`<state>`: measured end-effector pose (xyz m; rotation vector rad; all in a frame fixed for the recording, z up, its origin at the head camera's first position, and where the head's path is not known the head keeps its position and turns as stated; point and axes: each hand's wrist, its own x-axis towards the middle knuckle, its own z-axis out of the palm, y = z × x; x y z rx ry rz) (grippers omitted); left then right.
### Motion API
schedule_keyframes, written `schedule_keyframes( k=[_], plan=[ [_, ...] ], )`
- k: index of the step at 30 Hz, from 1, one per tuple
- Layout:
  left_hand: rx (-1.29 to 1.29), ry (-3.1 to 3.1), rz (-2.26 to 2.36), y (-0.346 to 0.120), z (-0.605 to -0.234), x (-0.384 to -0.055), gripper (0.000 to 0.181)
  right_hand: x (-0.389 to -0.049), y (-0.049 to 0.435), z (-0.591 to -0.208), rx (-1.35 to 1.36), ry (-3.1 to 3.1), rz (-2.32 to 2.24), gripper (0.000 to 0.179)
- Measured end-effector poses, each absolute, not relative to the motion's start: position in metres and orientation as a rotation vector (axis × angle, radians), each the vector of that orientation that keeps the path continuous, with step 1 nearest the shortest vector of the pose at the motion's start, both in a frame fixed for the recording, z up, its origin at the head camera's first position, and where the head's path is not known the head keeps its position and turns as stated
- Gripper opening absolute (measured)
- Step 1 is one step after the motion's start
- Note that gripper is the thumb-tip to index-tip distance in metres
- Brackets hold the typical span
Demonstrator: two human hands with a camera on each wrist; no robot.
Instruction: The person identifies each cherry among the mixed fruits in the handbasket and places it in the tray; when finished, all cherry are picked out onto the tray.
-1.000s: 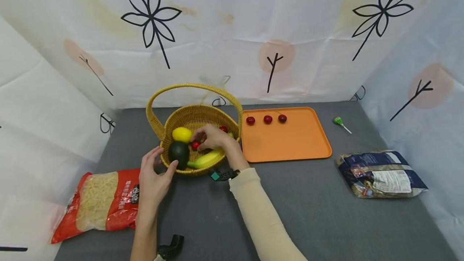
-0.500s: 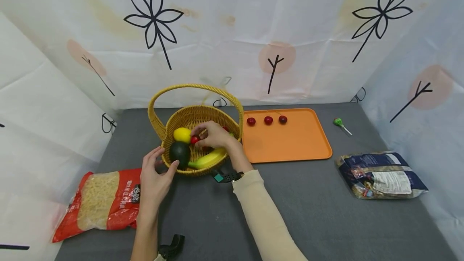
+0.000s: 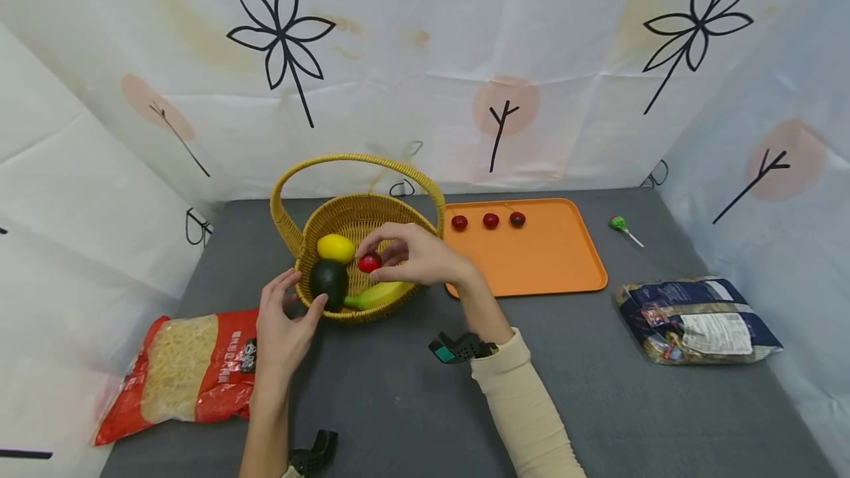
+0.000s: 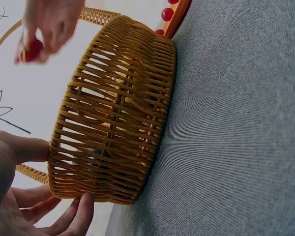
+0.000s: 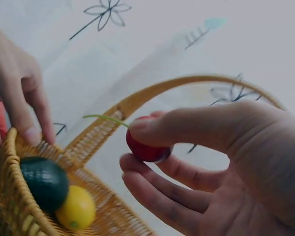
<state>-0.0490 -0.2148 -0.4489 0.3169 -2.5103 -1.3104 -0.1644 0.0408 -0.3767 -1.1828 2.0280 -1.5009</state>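
Observation:
My right hand (image 3: 428,260) pinches a red cherry (image 5: 148,142) between thumb and fingers, its green stem poking out. In the left wrist view, the cherry is held up above the yellow wicker basket (image 4: 113,113). My left hand (image 3: 285,319) grips the basket's near-left rim, thumb and fingers on either side of the edge. Inside the basket lie a yellow lemon (image 3: 336,248), a dark green avocado-like fruit (image 3: 328,280) and a banana (image 3: 377,295). The right hand hides the basket's right part in the head view.
Right of the basket lies an orange tray (image 3: 531,264) with three cherries (image 3: 490,220) along its far side. A green lollipop (image 3: 618,223) and a dark blue snack bag (image 3: 697,319) are farther right. A red bag of yellowish food (image 3: 179,367) lies at left.
My right hand has lifted the cherry out from among the fruit, its arm drawing back to the right. My left hand stays at the basket rim.

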Motion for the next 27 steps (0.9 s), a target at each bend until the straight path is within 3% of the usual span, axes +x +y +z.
schedule_keyframes(
  k=[11,20,27],
  plan=[
    [0.323,-2.504,-1.306,-0.214,-0.448,-0.047,0.060,-0.151,0.132,-0.366,-1.170,1.984,-1.620,0.035],
    [0.315,-2.501,-1.319,-0.214,-0.448,-0.048,0.060,-0.166,0.183,-0.407,-0.922,2.241,-1.593,0.028],
    [0.320,-2.507,-1.322,-0.214,-0.448,-0.049,0.061,-0.174,0.188,-0.441,-0.744,2.383,-1.517,0.038]
  ],
)
